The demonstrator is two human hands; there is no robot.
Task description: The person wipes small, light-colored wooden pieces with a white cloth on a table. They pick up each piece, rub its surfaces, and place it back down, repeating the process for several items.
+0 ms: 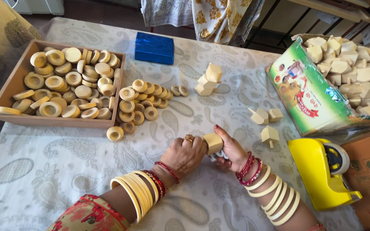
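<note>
Two hands (206, 152) clamped on a wooden block (213, 143), wooden tray (5, 92) of rings (65, 81), carton (309, 98) of blocks (356, 72)

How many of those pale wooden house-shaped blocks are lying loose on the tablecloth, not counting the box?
6 or so: a stacked pair, perhaps three near the blue block, two mid-table, one by the yellow dispenser, one held between both hands.

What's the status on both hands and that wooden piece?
Left hand and right hand both grip wooden block. Held above tablecloth. Nothing blocking.
</note>
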